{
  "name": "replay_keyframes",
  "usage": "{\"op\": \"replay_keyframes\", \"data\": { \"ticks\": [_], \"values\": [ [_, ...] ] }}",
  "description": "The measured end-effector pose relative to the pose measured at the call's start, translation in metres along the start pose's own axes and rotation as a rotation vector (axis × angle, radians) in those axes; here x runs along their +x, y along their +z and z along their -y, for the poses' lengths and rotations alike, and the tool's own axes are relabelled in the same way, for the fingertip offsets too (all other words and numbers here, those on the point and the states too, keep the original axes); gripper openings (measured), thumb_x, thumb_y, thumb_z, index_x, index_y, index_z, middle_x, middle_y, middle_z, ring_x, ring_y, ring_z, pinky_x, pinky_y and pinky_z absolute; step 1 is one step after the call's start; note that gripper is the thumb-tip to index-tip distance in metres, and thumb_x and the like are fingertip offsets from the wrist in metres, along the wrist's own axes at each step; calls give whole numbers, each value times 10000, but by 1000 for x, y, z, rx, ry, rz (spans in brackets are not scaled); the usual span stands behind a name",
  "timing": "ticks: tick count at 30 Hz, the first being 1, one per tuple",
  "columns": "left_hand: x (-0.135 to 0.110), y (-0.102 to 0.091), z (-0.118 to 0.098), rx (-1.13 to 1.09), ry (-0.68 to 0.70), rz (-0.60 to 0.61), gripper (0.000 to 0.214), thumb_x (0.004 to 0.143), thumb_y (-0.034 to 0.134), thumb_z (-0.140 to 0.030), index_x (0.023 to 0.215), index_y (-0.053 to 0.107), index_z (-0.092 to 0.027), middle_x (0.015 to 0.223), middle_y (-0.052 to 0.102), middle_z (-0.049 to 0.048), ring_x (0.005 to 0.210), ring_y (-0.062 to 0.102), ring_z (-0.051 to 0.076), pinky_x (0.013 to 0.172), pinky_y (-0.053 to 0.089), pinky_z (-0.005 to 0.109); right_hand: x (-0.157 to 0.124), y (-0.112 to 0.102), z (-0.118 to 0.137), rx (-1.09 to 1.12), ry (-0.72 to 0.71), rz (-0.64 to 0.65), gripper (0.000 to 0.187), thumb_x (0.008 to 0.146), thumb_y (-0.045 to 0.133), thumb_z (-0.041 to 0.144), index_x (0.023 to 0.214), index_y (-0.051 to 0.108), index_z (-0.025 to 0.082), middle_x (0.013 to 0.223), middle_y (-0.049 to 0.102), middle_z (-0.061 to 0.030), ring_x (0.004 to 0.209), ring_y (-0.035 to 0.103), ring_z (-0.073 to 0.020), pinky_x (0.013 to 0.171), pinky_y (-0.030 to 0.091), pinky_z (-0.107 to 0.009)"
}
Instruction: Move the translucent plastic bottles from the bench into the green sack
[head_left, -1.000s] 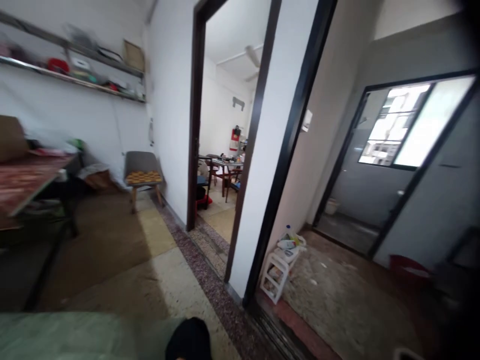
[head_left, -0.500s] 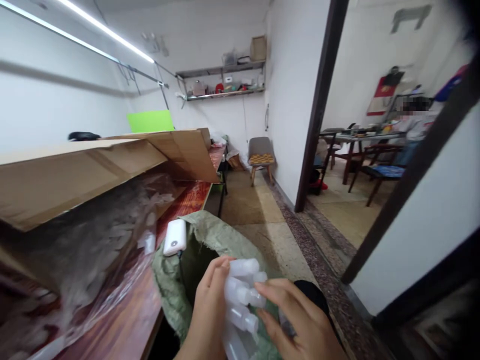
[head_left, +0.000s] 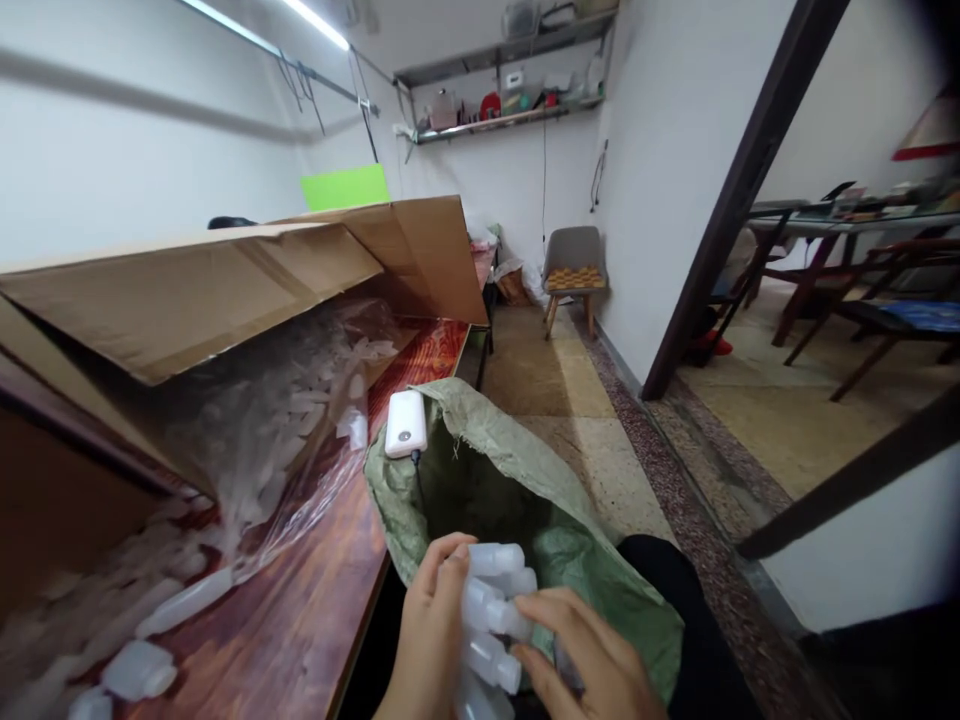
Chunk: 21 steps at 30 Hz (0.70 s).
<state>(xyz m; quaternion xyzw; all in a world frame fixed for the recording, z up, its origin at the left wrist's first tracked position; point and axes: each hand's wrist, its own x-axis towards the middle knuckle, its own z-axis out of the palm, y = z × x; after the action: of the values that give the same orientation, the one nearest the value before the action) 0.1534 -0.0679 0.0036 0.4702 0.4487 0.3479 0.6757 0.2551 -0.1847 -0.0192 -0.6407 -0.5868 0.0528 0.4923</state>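
Note:
A bunch of translucent white plastic bottles (head_left: 487, 604) is held together by my left hand (head_left: 431, 625), whose fingers wrap round them from the left. My right hand (head_left: 592, 655) is at the capped ends, with thumb and forefinger closed on one bottle of the bunch. Just beyond and below both hands gapes a green woven sack (head_left: 517, 430). A white power bank (head_left: 406, 424) with a black cable rests on the sack's rim at the left. The lower ends of the bottles are partly hidden by my hands and the frame edge.
On the left, a wooden table (head_left: 300, 600) carries an open cardboard box (head_left: 225, 290) on its side, with many similar bottles and clear plastic film (head_left: 277, 430) spilling out. Loose bottles (head_left: 139, 670) lie near the table's front edge. Farther off stand a grey chair (head_left: 574, 262) and a doorway.
My view has turned left and down, so more of the sack's opening and the loose bottles on the table shows. Both hands keep nearly the same hold on the bottles.

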Motion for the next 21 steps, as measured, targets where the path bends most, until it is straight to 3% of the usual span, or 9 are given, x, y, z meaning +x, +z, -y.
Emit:
{"op": "replay_keyframes", "data": {
  "ticks": [2, 6, 8, 11, 13, 15, 18, 19, 21],
  "values": [
    [2, -5, 10, -16, -25, 36, 467, 679, 696, -574, 900, 620, -170, 632, 580, 0, 530, 482, 122, 481, 370, 195, -1, 4, -3, 2, 116, 32, 146, 973, 500, 360, 932, 582, 247, 782, 650, 9, 679, 647, -133, 635, 520, -181],
    [6, -14, 22, 8, -72, 71, 483, 714, 669, -588, 968, 607, -182, 619, 549, -16, 514, 467, 116, 483, 367, 197, -4, 11, -6, -59, 268, 93, 479, 995, 388, 496, 624, 494, 211, 559, 553, 25, 511, 559, -119, 486, 424, -185],
    [6, -16, 22, 22, -97, 54, 471, 722, 657, -583, 962, 611, -180, 630, 546, -17, 516, 458, 110, 482, 353, 190, -8, 14, -5, -74, 311, 68, 480, 976, 388, 555, 669, 535, 217, 546, 541, 28, 489, 549, -122, 479, 419, -193],
    [5, -17, 17, 44, -144, 55, 460, 706, 669, -563, 947, 618, -174, 652, 565, -8, 537, 467, 114, 480, 341, 184, -15, 19, -1, -83, 344, -11, 429, 933, 429, 620, 957, 622, 238, 562, 553, 39, 494, 561, -137, 541, 476, -211],
    [3, -17, 12, 32, -189, 77, 450, 711, 669, -551, 958, 615, -178, 669, 577, -8, 556, 483, 121, 487, 354, 187, -18, 22, 0, -108, 328, -32, 395, 939, 451, 591, 1047, 623, 252, 580, 565, 43, 522, 578, -134, 591, 496, -209],
    [1, -16, 10, 26, -236, 98, 429, 733, 655, -540, 964, 606, -182, 655, 567, -17, 555, 484, 120, 489, 359, 186, -19, 22, 0, -103, 290, -14, 347, 957, 459, 547, 947, 639, 249, 604, 579, 39, 548, 592, -122, 592, 484, -195],
    [1, -16, 10, 44, -269, 100, 414, 750, 641, -526, 973, 599, -181, 618, 539, -29, 536, 465, 112, 478, 342, 178, -16, 19, -4, -73, 259, 13, 424, 992, 418, 489, 704, 558, 211, 573, 562, 34, 512, 572, -104, 523, 440, -179],
    [2, -16, 11, 49, -272, 97, 417, 749, 638, -527, 977, 597, -180, 611, 532, -31, 530, 457, 110, 476, 340, 178, -15, 17, -5, -80, 249, 5, 436, 992, 414, 500, 697, 544, 206, 555, 547, 37, 485, 556, -99, 496, 429, -174],
    [3, -16, 12, 53, -275, 97, 416, 747, 635, -527, 975, 595, -181, 618, 528, -29, 531, 450, 109, 478, 341, 179, -14, 12, -6, -121, 173, -13, 426, 953, 450, 583, 855, 602, 198, 546, 536, 48, 439, 533, -90, 466, 429, -165]
  ]
}}
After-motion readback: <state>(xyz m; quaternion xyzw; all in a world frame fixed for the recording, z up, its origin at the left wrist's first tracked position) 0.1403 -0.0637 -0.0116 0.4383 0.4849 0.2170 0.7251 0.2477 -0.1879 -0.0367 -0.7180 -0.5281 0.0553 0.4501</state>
